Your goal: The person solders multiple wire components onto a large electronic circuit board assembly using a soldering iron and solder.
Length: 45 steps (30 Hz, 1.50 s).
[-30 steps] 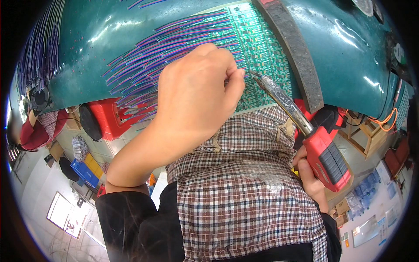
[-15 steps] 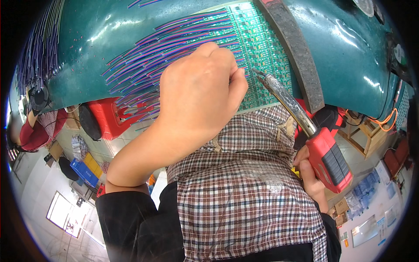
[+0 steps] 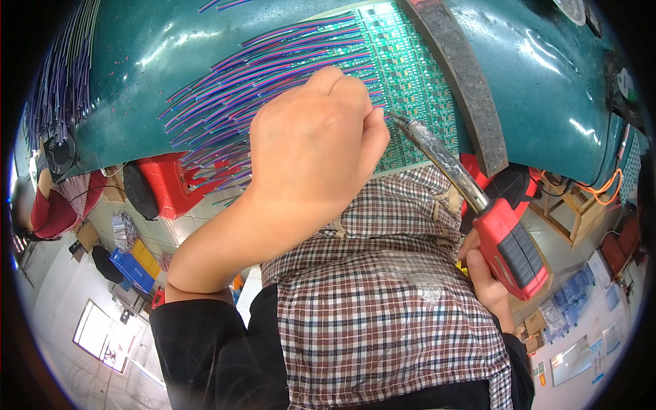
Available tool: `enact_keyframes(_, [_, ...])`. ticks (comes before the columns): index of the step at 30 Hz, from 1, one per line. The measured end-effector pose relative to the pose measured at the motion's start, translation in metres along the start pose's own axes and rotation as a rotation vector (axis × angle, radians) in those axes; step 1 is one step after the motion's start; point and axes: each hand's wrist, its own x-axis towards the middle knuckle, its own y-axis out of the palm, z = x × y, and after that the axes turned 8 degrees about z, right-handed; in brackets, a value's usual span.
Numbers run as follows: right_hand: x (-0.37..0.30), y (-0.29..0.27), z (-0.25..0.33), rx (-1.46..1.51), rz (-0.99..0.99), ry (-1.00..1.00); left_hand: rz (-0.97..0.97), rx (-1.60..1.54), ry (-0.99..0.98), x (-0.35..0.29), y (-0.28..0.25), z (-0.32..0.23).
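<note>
Wires (image 3: 219,92) fan leftward from the board. The left hand (image 3: 311,140) lies over them, fingers curled in and thumb close to the forefinger; the fingertips are hidden, so I cannot tell whether they pinch a wire. The board (image 3: 417,82) shows beyond, the iron's (image 3: 471,191) tip near the thumb. The right hand's (image 3: 488,283) fingers clasp the iron's red handle.

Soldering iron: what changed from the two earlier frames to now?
The soldering iron in the right hand shifted slightly right by the middle frame, then came back left, its tip again near the left thumb. No visible grab or release. Unchanged: right hand on the handle, left hand over the wires apart from a slight shift, circuit boards and dark bar in place.
</note>
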Motion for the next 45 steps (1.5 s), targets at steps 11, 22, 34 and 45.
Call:
enact_keyframes(11, [-0.011,-0.002,-0.008,-0.111,-0.027,0.012,-0.032,0.028,0.051,-0.001,0.002,0.002])
enact_keyframes(22, [-0.008,-0.003,-0.010,-0.081,0.008,-0.062,-0.035,0.049,0.060,-0.002,0.003,0.002])
enact_keyframes(34, [-0.008,-0.003,-0.006,-0.083,-0.008,-0.049,0.041,0.026,0.059,0.001,-0.003,0.006])
enact_keyframes(45, [-0.012,-0.004,-0.012,-0.085,0.006,-0.043,0.071,0.008,0.062,0.001,-0.007,0.004])
